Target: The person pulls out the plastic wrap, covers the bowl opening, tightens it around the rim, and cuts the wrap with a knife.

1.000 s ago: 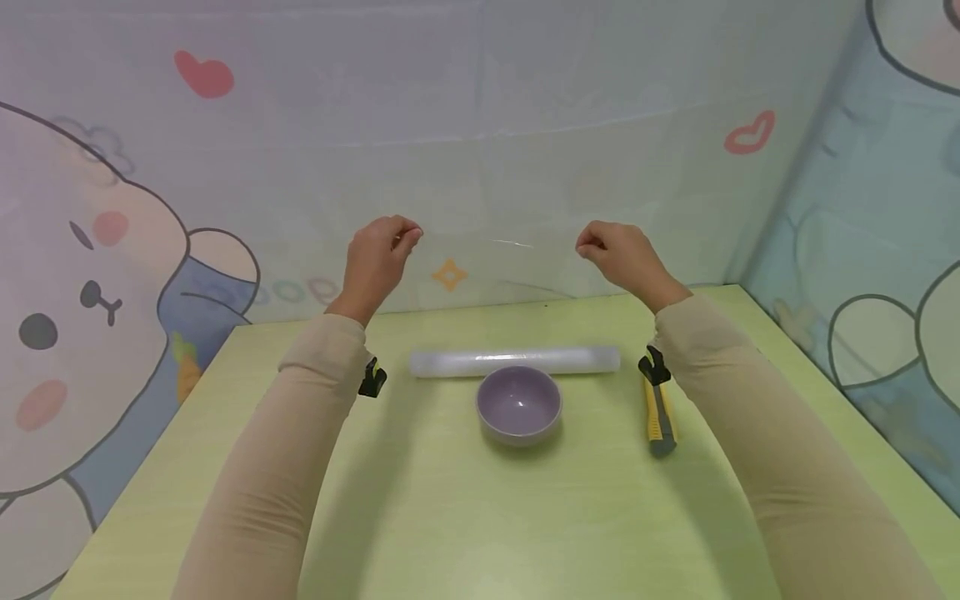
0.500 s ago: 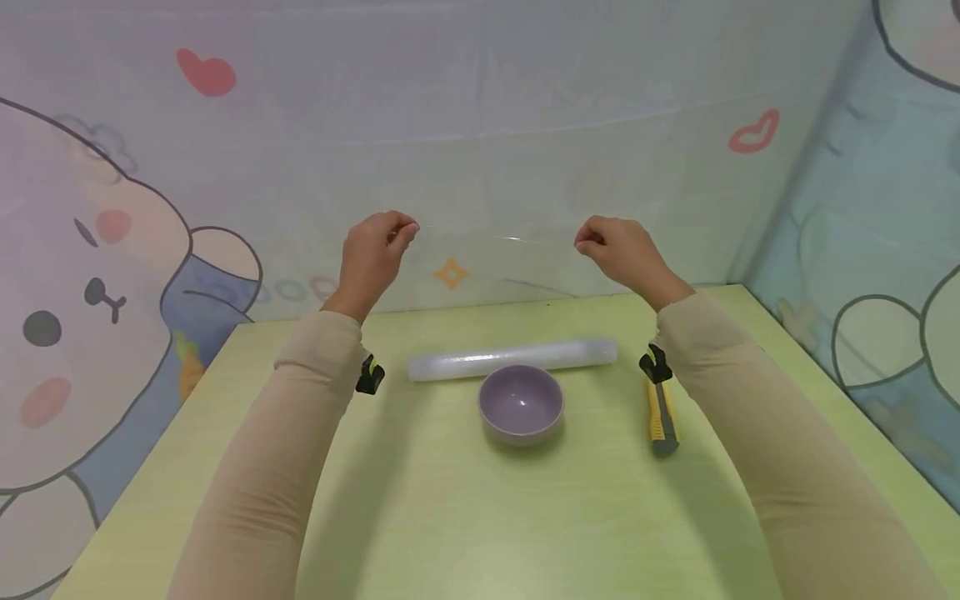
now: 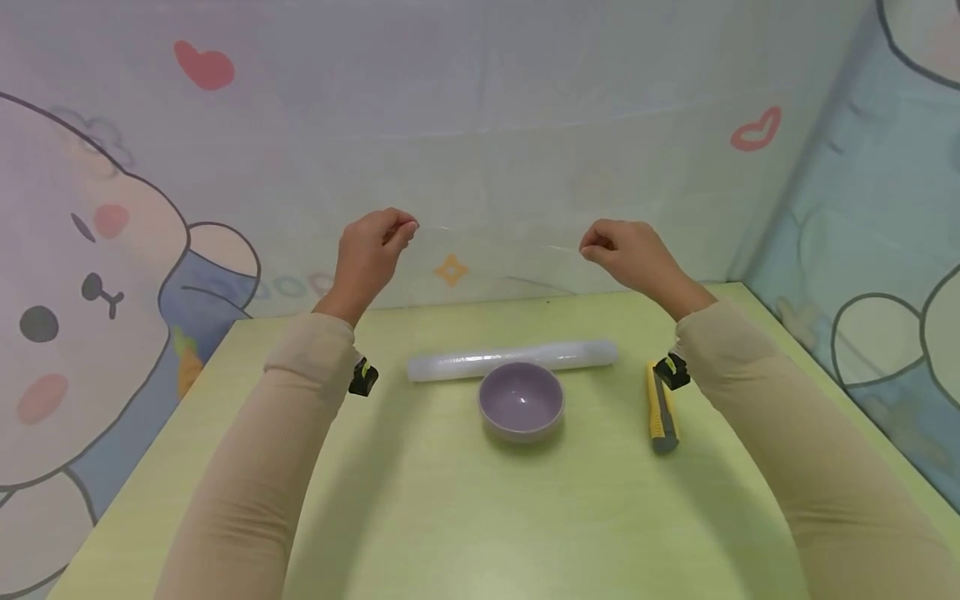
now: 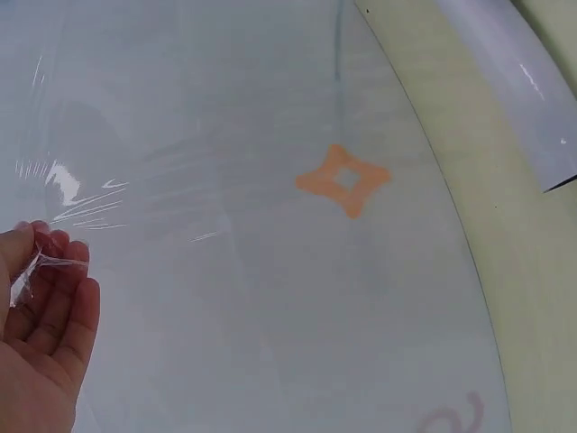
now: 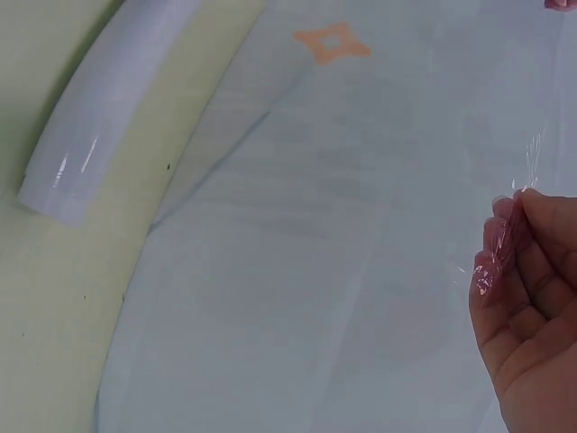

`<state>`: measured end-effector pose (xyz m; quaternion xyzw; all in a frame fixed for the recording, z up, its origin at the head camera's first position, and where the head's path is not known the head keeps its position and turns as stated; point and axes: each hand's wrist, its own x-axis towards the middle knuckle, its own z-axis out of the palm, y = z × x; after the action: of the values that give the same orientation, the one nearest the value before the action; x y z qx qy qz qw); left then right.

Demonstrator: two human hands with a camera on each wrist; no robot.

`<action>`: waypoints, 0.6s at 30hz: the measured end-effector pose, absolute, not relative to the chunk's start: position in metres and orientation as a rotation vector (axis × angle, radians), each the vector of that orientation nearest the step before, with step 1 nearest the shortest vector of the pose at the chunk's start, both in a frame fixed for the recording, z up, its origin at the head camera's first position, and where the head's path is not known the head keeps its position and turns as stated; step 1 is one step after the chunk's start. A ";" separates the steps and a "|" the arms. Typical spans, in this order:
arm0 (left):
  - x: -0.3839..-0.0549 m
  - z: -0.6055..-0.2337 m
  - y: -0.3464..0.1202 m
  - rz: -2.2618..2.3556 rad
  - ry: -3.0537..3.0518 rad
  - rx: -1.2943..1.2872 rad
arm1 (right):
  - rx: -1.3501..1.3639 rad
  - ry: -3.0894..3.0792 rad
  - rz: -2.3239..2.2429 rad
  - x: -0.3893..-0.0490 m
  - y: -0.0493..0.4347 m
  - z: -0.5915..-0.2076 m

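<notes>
Clear plastic wrap (image 4: 63, 185) stretches between both raised hands, showing mostly by its glints and creases. My left hand (image 3: 369, 254) pinches one corner of it between thumb and fingers. At the other side, my right hand (image 3: 630, 257) pinches the wrap (image 5: 485, 278), which lies bunched over its fingertips in the right wrist view. On the table below, a roll of plastic wrap (image 3: 442, 367) lies crosswise. A purple bowl (image 3: 521, 430) stands upright in front of the roll. To its right lies a yellow and grey utility knife (image 3: 663, 417), its upper end near the right wrist camera.
The pale green table (image 3: 480, 517) spreads beneath both arms. A printed cloth backdrop (image 3: 480, 100) stands behind the table's rear edge, and another cloth side (image 3: 885, 217) borders it on the right. Black wrist cameras (image 3: 363, 377) sit at both cuffs.
My hands have drawn slightly apart, the right one moving to the right and the left one a little left. The roll has turned slightly, its right end farther back. Both hands keep pinching the wrap.
</notes>
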<state>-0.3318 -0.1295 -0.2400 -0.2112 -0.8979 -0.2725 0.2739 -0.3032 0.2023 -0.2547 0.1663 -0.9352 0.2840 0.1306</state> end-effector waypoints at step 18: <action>-0.296 -0.250 -0.143 -0.821 -2.355 -0.745 | 0.610 -2.745 0.852 -0.272 0.212 -0.258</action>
<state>-0.2963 -0.1432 -0.2504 -0.2759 -0.8722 -0.3040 0.2660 -0.2724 0.2122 -0.2583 0.2065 -0.9294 0.2886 0.1016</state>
